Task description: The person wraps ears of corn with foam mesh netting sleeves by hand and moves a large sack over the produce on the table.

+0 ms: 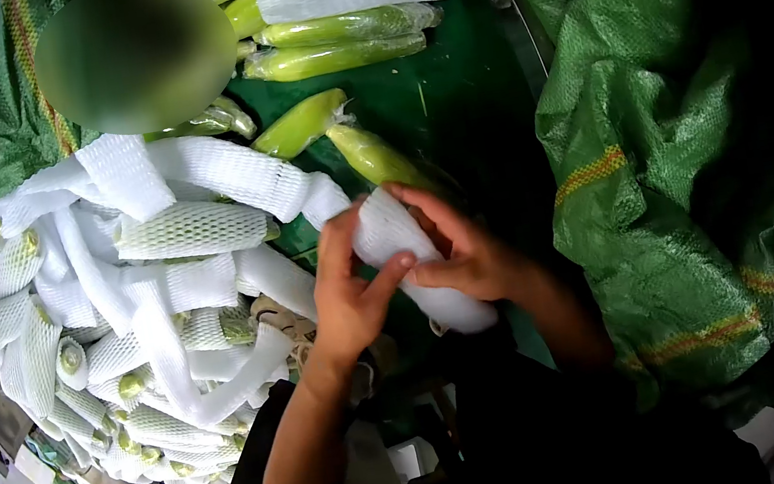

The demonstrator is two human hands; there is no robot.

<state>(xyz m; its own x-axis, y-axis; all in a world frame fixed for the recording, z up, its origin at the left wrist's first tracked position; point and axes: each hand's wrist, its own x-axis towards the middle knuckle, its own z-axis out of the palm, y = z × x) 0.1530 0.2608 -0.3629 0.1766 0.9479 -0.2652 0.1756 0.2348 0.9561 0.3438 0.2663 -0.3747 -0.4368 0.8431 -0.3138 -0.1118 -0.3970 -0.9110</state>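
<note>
A white foam net sleeve (408, 249) is held between my two hands. My left hand (349, 289) grips its left side, thumb on top. My right hand (464, 250) holds it from the right, fingers around its upper edge and thumb on its front. Whether anything is inside the sleeve cannot be seen. Just above my hands lies a green corn cob in clear film (373, 155), its lower end near my right fingers. Another wrapped cob (303, 124) touches its upper end.
Left of my hands is a large heap of foam sleeves (201, 284), many around green cobs. Film-wrapped cobs (347, 54) lie in rows at the top, one strip of foam across them. A green woven sack (649, 231) hangs at the right. People's hands show at the lower left.
</note>
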